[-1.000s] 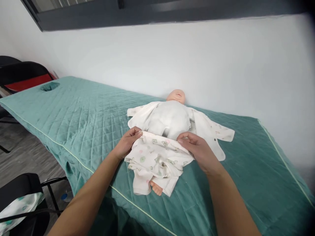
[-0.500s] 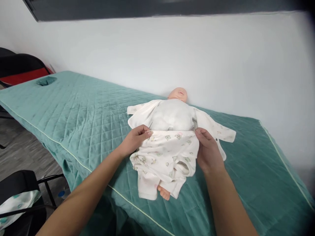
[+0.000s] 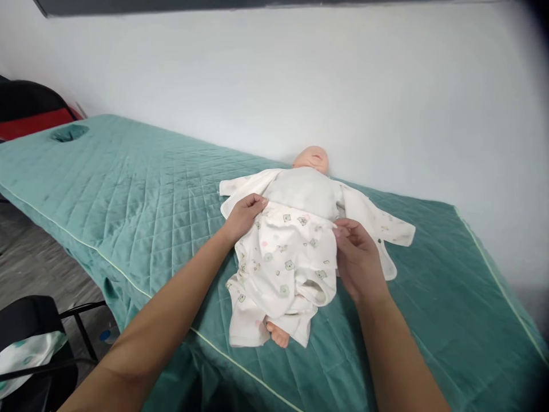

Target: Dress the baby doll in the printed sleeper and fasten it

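A baby doll (image 3: 312, 158) lies on its back with its head toward the wall. White baby pants (image 3: 287, 260) with a small animal print cover its lower body, and one foot (image 3: 278, 335) shows at the leg openings. My left hand (image 3: 245, 216) pinches the waistband on its left side. At the other end of the waistband, my right hand (image 3: 358, 254) pinches the edge between thumb and fingers. Above the waistband, a plain pale undershirt (image 3: 302, 189) covers the belly. A white jacket (image 3: 364, 214) lies spread open, its sleeves out to both sides.
A green quilted cover (image 3: 141, 183) drapes the bed, with a hole (image 3: 69, 133) at its far left. The white wall (image 3: 274, 80) runs behind. Chairs stand at the left, the near black one (image 3: 32, 326) holding a patterned white cloth (image 3: 32, 357).
My left hand has pulled its side of the waistband up toward the doll's chest, so the waistband now slants. The right side has stayed lower. The view has tilted slightly downward.
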Demonstrator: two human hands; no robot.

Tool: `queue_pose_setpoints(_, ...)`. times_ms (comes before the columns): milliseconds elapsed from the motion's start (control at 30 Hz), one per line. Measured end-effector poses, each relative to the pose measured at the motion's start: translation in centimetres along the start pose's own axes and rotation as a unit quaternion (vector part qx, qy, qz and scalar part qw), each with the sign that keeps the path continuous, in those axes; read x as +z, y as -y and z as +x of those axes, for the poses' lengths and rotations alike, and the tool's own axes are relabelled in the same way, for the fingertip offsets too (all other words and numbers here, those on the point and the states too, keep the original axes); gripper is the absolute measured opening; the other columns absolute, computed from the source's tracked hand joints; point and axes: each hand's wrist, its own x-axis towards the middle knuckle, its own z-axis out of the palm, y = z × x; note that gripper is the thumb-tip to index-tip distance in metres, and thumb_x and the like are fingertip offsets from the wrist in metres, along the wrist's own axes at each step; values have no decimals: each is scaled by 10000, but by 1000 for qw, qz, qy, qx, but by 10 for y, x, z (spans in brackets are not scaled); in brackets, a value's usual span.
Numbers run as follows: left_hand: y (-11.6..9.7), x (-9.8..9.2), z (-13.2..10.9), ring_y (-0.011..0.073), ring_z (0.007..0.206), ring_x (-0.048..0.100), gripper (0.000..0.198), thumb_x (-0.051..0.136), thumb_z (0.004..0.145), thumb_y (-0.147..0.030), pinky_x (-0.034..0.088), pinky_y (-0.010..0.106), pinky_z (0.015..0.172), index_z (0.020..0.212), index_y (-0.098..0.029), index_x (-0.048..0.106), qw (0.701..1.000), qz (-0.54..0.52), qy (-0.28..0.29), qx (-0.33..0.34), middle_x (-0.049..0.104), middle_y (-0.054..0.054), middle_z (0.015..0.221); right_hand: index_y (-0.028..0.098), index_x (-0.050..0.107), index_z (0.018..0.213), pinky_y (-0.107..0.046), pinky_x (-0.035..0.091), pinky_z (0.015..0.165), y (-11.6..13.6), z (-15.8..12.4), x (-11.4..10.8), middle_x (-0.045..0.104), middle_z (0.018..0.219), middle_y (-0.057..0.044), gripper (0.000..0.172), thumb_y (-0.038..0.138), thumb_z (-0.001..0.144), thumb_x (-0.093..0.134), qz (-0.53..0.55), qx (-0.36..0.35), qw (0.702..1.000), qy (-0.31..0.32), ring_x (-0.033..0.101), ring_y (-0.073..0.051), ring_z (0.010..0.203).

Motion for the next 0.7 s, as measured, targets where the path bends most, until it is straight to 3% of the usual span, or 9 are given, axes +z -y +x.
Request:
queue_pose_setpoints(100,3,2,-6,124,692,477,319,668,840,-503,406,262,669,802,-191,616,998,53,-21,14,530,-22,713,271,686,953,-257,454,645,-2,-4,5,659,815,16,178,321,814,785,-114,-68,991,14,575,-133,714)
queue_pose_setpoints(200,-1,7,-16,192,980,570,275,707,825,-472,477,328,872,881,-210,648,981,129,-35,141,606,44,986,271,692,980,-286,456,672,-3,-8,9,671,837,3,147,332,855,741,-197,-107,975,0,581,-150,733)
queue_pose_setpoints(267,-3,13,-23,249,1249,499,306,763,790,-450,419,396,1072,978,-227,671,959,179,-15,220,547,91,1263,271,693,988,-300,470,705,-2,-9,11,681,869,-4,147,344,865,727,-207,-110,972,-3,599,-161,768)
queue_pose_setpoints(367,-3,21,-31,289,1405,384,396,804,765,-422,318,452,1189,1085,-235,663,947,221,33,233,440,123,1424,276,696,1006,-308,484,739,-2,-9,12,699,915,-12,162,352,866,724,-205,-97,974,6,618,-173,815)
queue_pose_setpoints(500,-5,24,-32,296,1413,383,320,795,771,-344,320,456,1184,1038,-228,663,946,238,33,217,449,126,1441,276,700,1018,-312,482,769,-2,-8,13,712,946,-16,176,357,863,724,-208,-89,974,6,626,-181,855)
queue_pose_setpoints(600,-10,23,-32,265,1327,479,149,744,808,-293,347,417,1146,892,-211,652,948,216,34,230,540,117,1373,274,689,1037,-306,470,749,-2,-7,12,710,934,-13,196,355,862,722,-211,-82,974,10,621,-179,845)
queue_pose_setpoints(700,-13,21,-31,231,1189,570,125,688,847,-307,397,365,1061,835,-204,619,963,165,-5,213,636,94,1242,276,670,1053,-290,442,694,-1,-6,9,682,854,2,208,368,872,714,-214,-70,974,25,590,-164,779)
